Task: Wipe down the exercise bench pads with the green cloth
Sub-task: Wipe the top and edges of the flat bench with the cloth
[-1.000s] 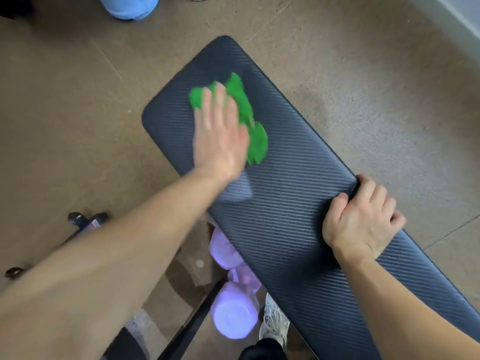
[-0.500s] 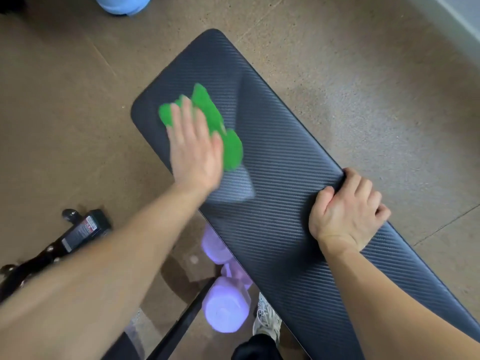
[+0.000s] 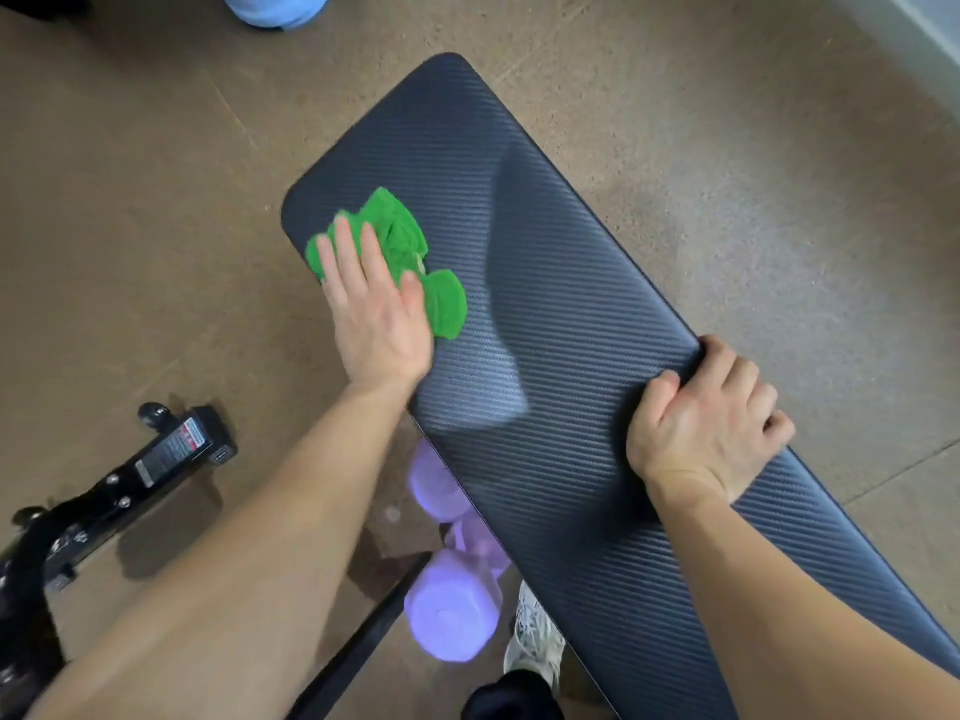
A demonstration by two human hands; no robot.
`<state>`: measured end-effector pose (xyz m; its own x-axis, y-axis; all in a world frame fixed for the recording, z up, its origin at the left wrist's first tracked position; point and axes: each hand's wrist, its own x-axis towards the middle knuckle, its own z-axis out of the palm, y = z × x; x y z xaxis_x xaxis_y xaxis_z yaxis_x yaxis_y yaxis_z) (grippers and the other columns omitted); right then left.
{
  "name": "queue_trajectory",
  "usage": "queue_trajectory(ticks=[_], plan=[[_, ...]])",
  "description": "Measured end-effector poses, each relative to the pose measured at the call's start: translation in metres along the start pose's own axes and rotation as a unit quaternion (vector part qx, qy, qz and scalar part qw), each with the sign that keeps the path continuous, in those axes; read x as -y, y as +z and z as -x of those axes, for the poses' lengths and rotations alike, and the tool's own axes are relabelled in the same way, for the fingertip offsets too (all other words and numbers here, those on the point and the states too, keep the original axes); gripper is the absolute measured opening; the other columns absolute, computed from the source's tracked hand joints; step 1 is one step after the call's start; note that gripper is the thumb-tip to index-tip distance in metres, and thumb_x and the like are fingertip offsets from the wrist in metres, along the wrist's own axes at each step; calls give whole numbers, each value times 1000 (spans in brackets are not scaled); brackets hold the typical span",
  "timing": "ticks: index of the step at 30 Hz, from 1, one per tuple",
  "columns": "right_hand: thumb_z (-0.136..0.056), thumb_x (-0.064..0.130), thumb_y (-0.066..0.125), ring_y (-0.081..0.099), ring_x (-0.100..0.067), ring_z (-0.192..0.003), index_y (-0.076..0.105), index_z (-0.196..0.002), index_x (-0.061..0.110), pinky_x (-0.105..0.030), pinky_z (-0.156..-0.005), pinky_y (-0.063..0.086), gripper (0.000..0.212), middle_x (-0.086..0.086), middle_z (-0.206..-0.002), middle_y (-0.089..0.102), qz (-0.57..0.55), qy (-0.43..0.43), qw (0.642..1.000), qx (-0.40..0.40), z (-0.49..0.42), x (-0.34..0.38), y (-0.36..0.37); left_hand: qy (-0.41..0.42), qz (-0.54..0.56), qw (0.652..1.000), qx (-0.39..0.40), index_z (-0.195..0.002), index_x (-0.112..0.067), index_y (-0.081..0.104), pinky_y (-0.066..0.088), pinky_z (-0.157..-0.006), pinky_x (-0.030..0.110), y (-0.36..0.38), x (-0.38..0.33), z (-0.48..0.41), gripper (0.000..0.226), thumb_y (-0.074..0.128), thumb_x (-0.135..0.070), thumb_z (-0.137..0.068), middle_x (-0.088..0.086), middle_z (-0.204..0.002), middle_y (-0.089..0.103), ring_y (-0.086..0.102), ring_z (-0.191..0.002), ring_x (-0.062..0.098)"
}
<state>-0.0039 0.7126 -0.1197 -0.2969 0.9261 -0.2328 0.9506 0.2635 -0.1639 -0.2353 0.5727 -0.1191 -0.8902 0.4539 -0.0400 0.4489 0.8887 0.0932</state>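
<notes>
Green cloth is lying bunched near the far left corner of the black bench pad, the left hand pressing flat and open-palmed on it, while nearer, the right hand is gripping the pad's right edge; purple dumbbells are sitting underneath.

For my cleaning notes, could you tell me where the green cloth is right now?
The green cloth lies flat under the left hand, near the far left edge of the bench pad.
</notes>
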Motion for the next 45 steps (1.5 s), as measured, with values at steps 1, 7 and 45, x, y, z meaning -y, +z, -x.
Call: queue_trajectory(ticks=[1,7,45], plan=[[-88,38,35,48,-33,-106,43,-130,21,-49,-95,33,46,-12,-119,56,0,0,1000,0,0,0,0,-14,-21,1000,5,-152,-3,24,8,-123,50,3,-16,22,62,26,-37,-99,20,-163,9,5,-150,39],[-88,38,34,48,-33,-106,43,-131,20,-50,-96,33,47,-12,-118,55,2,3,1000,6,0,2,-2,517,-59,843,135,-150,-18,34,29,-117,51,-5,-16,102,66,46,-43,-89,7,-162,19,23,-149,32],[-84,40,36,48,-30,-103,51,-127,18,-46,-91,33,51,-8,-112,56,5,18,1000,-2,1,5,-3,568,-114,792,190,-102,-23,65,43,-70,35,-15,-164,-92,39,38,-49,-93,2,-99,68,64,-99,28]])
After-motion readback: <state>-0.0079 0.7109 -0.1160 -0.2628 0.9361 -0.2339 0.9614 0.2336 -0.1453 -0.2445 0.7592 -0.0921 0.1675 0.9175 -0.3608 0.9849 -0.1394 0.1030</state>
